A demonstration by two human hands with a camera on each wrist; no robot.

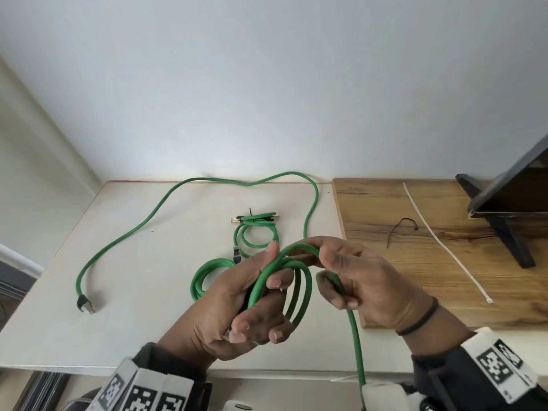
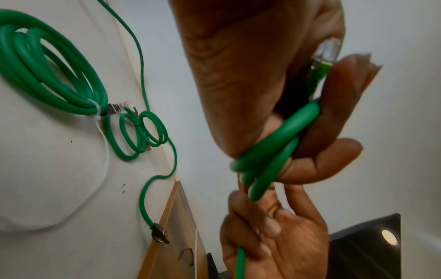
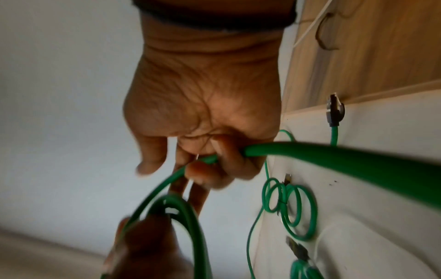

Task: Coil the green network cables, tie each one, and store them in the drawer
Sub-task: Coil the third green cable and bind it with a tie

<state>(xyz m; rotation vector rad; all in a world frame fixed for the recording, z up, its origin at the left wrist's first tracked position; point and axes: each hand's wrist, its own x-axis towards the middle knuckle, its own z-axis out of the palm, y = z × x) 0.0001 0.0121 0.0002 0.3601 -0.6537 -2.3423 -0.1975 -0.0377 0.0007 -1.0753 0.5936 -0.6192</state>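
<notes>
Left of centre in the head view, your left hand [image 1: 237, 304] grips a few finished loops of the green cable [image 1: 296, 292], with two tied coils [image 1: 256, 232] on the white table [image 1: 133, 292] behind. You are mid-coil: your right hand [image 1: 355, 277], just right of centre, curls around the free run trailing off the bottom edge. Next, lay another loop into the left hand, keeping the loops even, before reaching for the white tie [image 1: 444, 244] at right.

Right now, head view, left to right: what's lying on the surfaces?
Loose cable's plug → thick tied coil → small tied coil → black tie → white zip tie → black stand.
</notes>
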